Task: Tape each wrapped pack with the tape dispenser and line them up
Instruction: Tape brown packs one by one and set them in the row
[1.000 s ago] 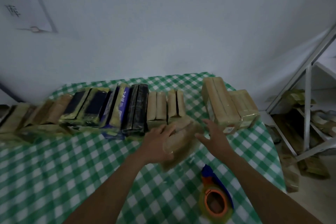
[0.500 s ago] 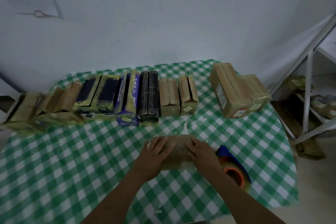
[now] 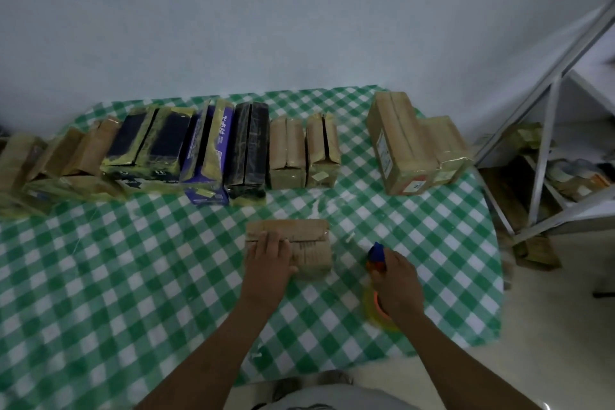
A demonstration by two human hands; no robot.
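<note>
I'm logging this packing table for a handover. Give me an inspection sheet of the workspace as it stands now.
Surface: green checked tablecloth, flat.
Job's things: brown wrapped pack lies in front; tape dispenser to its right; row of taped packs at the back; two larger brown packs apart, right.
Clutter: white scrap beside the pack.
Hands: left hand rests on the pack; right hand grips the dispenser.
Cables: nothing seen.
Surroundings: metal shelf rack, right.

The purple pack (image 3: 209, 146) in the row is showing white characters on its side, too blurred for reading. The big brown box (image 3: 404, 130) is carrying a white printed label (image 3: 385, 151) and a red-and-white sticker (image 3: 415, 185), and neither is coming out legible.
</note>
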